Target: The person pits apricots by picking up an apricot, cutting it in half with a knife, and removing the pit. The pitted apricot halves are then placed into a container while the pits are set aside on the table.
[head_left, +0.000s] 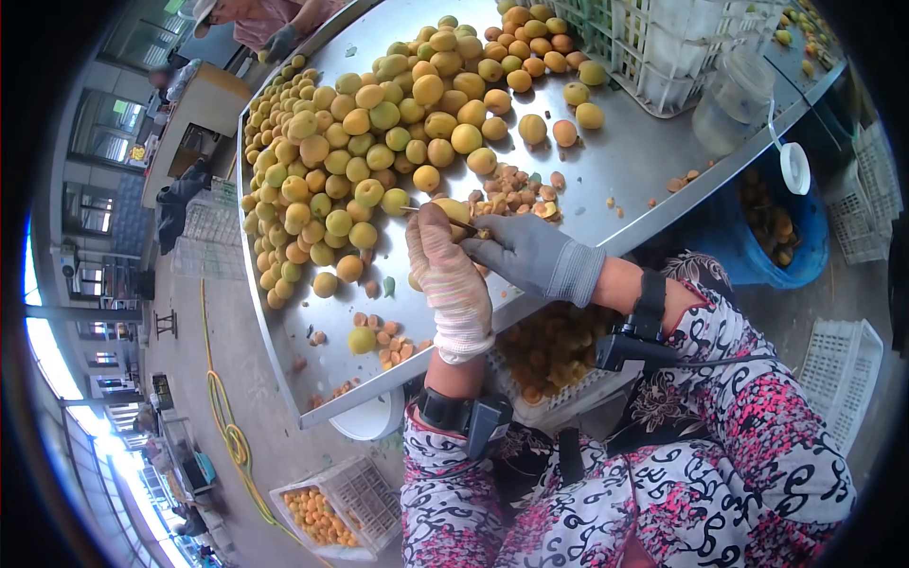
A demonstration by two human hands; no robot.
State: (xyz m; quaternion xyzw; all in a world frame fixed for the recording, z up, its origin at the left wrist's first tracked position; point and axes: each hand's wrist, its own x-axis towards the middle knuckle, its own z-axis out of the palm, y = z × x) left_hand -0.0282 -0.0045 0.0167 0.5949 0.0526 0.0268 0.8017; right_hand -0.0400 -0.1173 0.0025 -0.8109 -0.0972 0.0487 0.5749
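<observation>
My left hand (443, 275), in a pale striped glove, is closed around a yellow apricot (453, 209) above the near edge of the metal table (606, 180). My right hand (530, 254), in a grey glove, pinches a thin, dark-handled tool (464, 226) against this fruit. A narrow light tip shows on the fruit's far side; most of the tool is hidden by fingers and fruit. Just beyond the hands lies a heap of brown apricot stones (519, 192). A large pile of whole apricots (369, 123) spreads over the table to the left and back.
White crates (663, 47) and a clear plastic jug (734, 99) stand at the back right. A blue tub (795, 265) holds fruit pieces. Below the table edge is a crate of apricot halves (554, 355). Another person's gloved hand (281, 43) is at the far left corner.
</observation>
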